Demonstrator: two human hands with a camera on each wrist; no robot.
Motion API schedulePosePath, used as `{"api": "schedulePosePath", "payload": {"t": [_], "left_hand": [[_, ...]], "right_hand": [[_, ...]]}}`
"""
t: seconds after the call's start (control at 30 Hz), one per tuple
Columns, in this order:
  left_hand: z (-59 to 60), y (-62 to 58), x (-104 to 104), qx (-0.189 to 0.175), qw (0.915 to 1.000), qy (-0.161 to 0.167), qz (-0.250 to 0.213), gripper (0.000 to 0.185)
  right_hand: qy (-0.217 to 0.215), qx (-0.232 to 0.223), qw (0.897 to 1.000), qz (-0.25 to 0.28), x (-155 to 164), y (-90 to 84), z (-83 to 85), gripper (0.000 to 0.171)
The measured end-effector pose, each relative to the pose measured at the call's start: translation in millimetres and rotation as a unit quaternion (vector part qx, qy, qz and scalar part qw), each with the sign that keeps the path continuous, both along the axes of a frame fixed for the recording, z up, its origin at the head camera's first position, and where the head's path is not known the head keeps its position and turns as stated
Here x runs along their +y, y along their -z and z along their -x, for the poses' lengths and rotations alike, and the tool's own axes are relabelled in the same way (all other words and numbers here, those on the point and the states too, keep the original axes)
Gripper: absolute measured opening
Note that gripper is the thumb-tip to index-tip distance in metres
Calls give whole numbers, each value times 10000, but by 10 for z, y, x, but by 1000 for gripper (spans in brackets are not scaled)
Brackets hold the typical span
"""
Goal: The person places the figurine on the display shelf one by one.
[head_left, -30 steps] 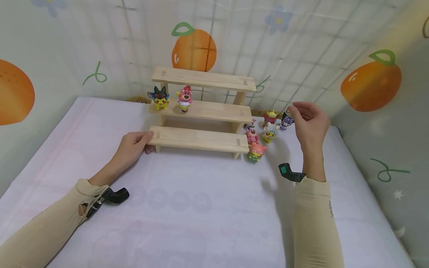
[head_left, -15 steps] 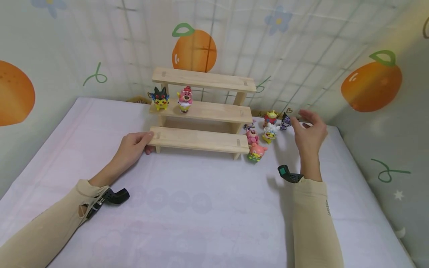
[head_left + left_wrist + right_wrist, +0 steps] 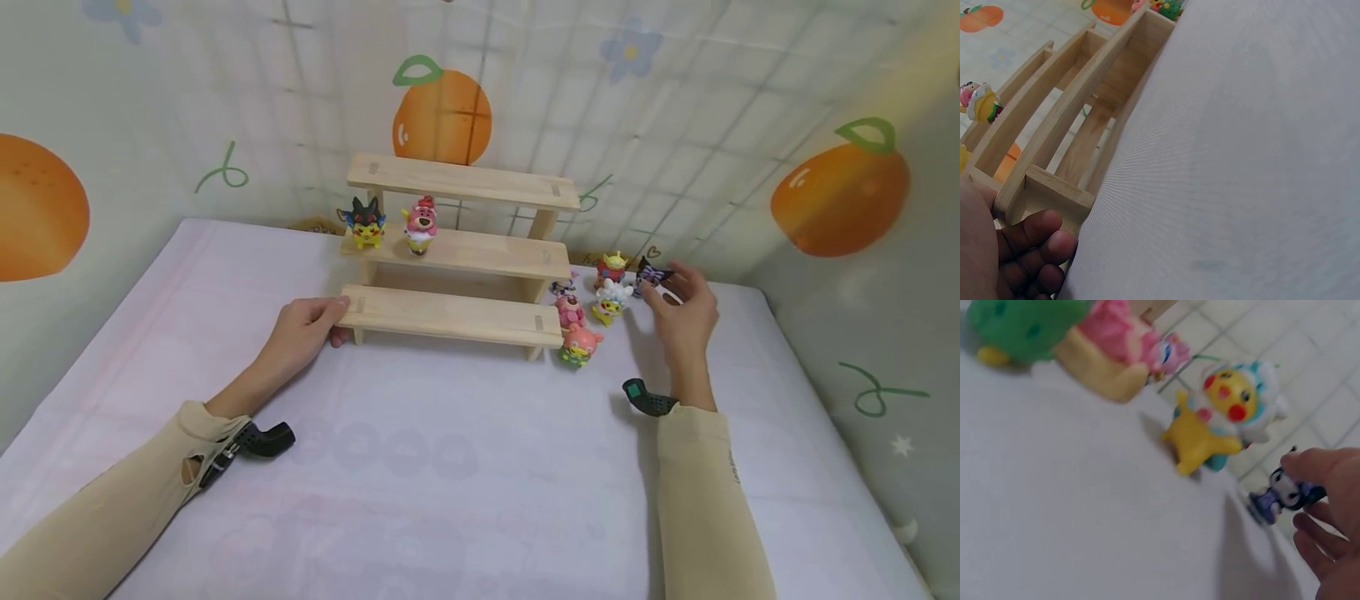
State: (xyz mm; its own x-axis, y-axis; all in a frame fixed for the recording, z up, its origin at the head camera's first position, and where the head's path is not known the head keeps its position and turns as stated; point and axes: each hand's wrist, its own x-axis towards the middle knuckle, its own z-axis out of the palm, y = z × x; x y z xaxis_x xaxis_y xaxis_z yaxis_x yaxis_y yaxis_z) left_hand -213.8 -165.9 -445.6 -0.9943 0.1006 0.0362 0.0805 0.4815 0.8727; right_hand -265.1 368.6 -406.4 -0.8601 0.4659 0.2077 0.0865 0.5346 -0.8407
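My left hand (image 3: 303,329) grips the left end of the lowest step of a three-tier wooden display shelf (image 3: 450,315), thumb on top and fingers curled below. At the right, my right hand (image 3: 684,315) pinches a small purple-and-black figurine (image 3: 649,275) between thumb and fingers. In the right wrist view, the thumb covers part of that figurine's head (image 3: 1285,487). Just left of it stand a white-hatted yellow figurine (image 3: 610,302) and a green-and-red alien figurine (image 3: 611,267).
On the middle tier stand a yellow figurine with a black hood (image 3: 366,223) and a pink bear figurine (image 3: 420,225). Beside the shelf's right end are another pink bear (image 3: 570,311), a pink-hooded figurine (image 3: 580,344) and a partly hidden purple one (image 3: 562,286). A fruit-print curtain (image 3: 712,150) hangs behind.
My right hand has come down and taken hold of the purple-and-black figurine, which now leans differently. The left hand stays on the shelf. The head view has shifted slightly.
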Motion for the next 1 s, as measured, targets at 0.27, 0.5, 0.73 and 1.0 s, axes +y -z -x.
{"api": "schedulePosePath", "payload": {"t": [0.27, 0.5, 0.73, 1.0], "left_hand": [[12, 12, 3, -26, 10000, 15, -8, 52], [16, 18, -16, -84, 10000, -2, -26, 53], [19, 9, -3, -18, 10000, -34, -25, 52], [9, 11, 4, -20, 10000, -33, 12, 53]], "right_hand": [[-68, 72, 9999, -132, 14, 171, 56, 71], [7, 3, 9995, -316, 11, 205, 96, 68], [-10, -213, 9981, -572, 41, 229, 122, 50], [3, -352, 9976, -601, 50, 233, 122, 49]]}}
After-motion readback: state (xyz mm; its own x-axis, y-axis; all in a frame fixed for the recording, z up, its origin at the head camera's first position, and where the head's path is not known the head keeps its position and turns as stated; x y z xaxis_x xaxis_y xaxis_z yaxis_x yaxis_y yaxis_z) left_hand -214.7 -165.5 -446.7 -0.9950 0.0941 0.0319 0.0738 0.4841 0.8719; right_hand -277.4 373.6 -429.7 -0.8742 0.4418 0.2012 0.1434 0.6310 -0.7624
